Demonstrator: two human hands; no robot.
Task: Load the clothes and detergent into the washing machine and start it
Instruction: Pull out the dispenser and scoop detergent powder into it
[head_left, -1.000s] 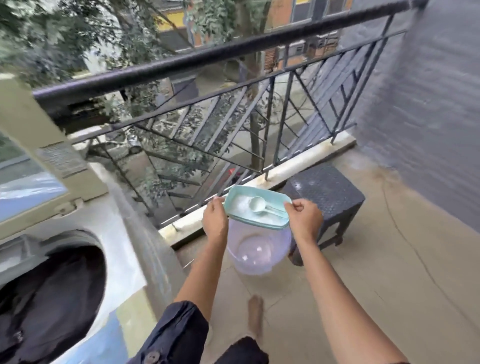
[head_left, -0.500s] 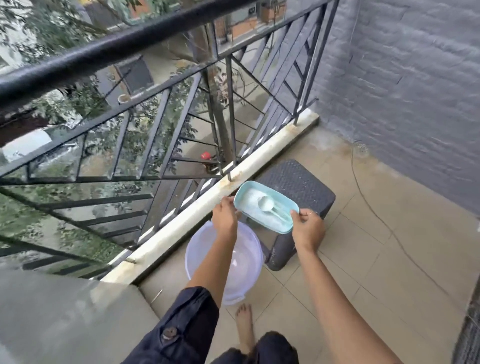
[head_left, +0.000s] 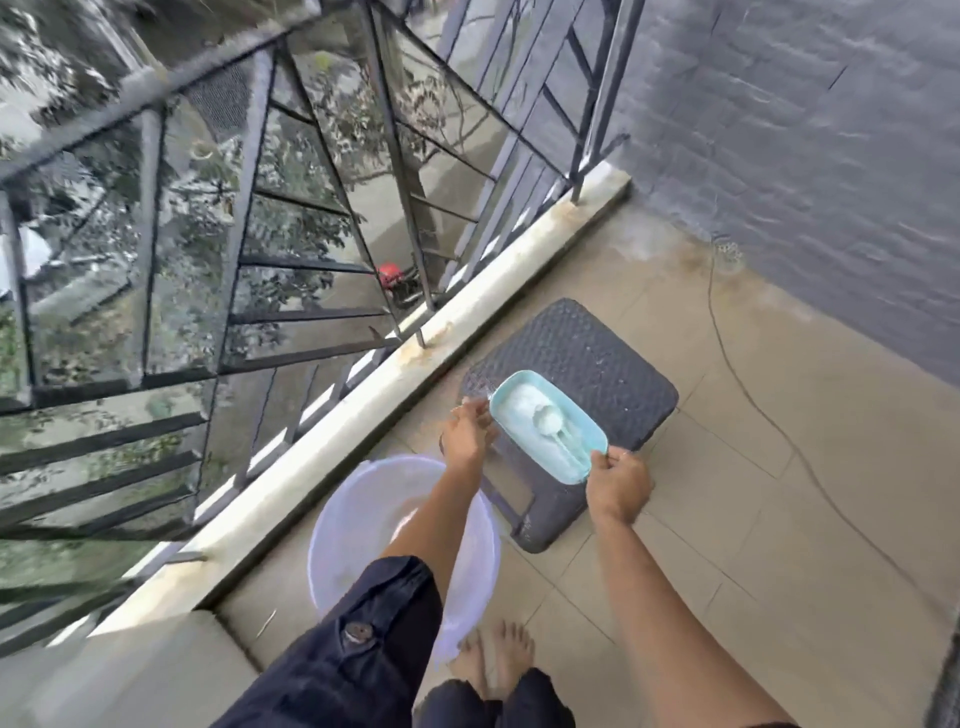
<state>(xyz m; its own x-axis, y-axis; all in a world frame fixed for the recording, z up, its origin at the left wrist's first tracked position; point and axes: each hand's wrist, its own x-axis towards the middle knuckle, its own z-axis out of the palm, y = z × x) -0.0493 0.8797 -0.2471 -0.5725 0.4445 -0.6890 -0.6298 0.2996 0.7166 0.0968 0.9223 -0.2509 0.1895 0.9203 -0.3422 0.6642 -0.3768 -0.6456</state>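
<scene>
**Both hands at a dish of detergent, seen from the head camera.** Both bare forearms are extended forward and down over a stool (head_left: 597, 353). The right hand (head_left: 618, 486) is placed at the near end of a dish (head_left: 573, 409), whose rim is pinched between the thumb and curled fingers. The left hand (head_left: 465, 431) is set against the far left corner of the dish. Its fingers are blurred, so whether they grip cannot be told.

The dish is shallow, oblong and round-cornered, of pale blue plastic. It is filled with white detergent powder (head_left: 519, 408), on which a white plastic scoop (head_left: 549, 420) is laid. The dish is seen over the stool's dark grey, woven-textured seat; whether it rests there cannot be told.

A round translucent basin (head_left: 353, 519) is stood on the floor (head_left: 753, 545) beneath the left forearm, near the stool. The floor is laid with beige tiles. It is bounded by a pale kerb (head_left: 322, 462) carrying a black metal railing (head_left: 311, 316), and by a grey painted brick wall (head_left: 805, 156).
</scene>
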